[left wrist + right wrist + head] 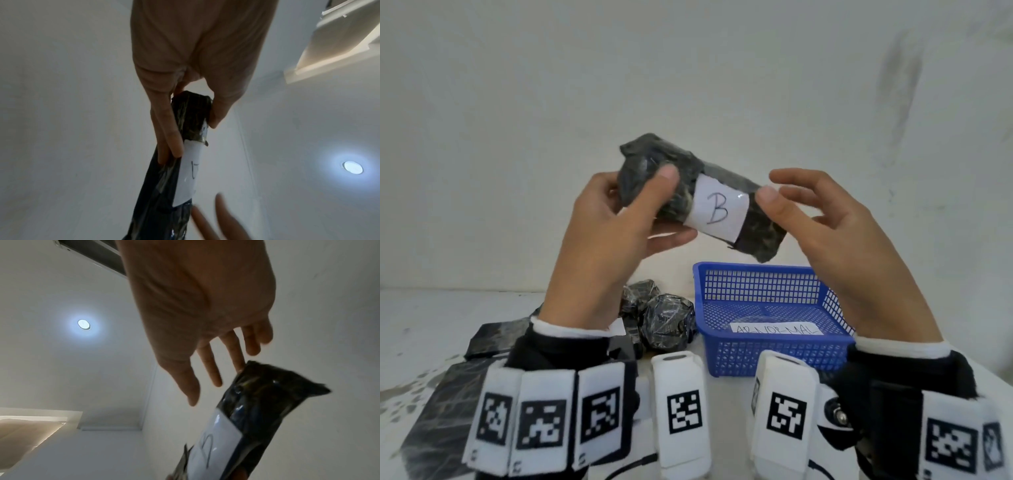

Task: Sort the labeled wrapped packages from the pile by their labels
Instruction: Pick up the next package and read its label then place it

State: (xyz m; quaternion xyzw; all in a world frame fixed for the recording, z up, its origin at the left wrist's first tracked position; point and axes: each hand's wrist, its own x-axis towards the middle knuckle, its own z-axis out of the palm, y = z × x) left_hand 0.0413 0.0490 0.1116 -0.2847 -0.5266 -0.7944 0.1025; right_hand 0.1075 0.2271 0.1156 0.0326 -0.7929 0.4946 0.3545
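Observation:
A long package wrapped in black film [760,226] with a white label marked B [717,210] is held up in front of the wall. My left hand [640,202] grips its left end, thumb on the front and fingers behind; the left wrist view shows the same package [191,116] between thumb and fingers. My right hand [791,195] is open, fingers spread, thumb tip near the package's right part; whether it touches is unclear. In the right wrist view the straight fingers [209,365] reach beside the package [265,399]. A pile of black-wrapped packages [664,315] lies on the table below.
A blue plastic basket [756,356] stands on the white table at the right, with a paper label reading ABNORMAL [777,329] inside it. Flat black packages [448,404] lie at the lower left. A white wall rises close behind the table.

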